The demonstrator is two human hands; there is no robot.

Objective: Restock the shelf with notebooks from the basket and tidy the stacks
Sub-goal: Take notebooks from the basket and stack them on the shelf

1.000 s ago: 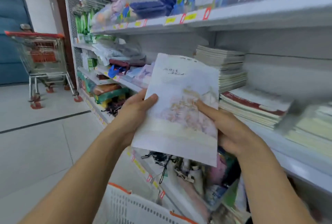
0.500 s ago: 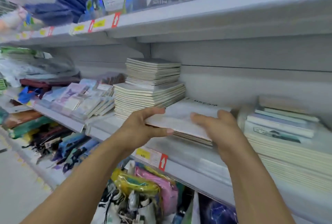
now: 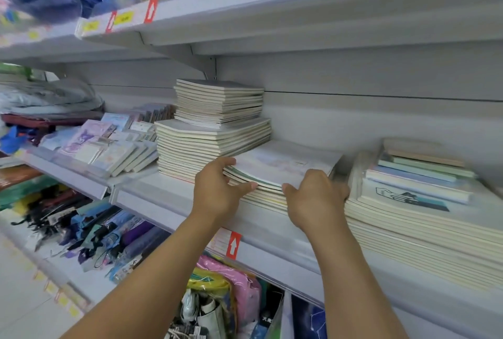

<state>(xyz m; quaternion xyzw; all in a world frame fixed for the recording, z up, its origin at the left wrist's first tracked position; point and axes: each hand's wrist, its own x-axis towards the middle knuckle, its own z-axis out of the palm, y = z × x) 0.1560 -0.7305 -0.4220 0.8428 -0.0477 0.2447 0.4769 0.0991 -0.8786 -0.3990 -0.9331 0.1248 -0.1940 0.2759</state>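
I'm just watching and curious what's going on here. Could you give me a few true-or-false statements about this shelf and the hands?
1. Both hands are at the low middle stack. True.
2. The tall stack stands to the right of the hands. False: it stands to their left.
3. The left hand holds a pen. False: its fingers and thumb are on the edge of the low stack.
4. A red arrow tag hangs on the shelf edge below the hands. True.
5. The right hand rests on the floor. False: it is at the stack's front right corner.
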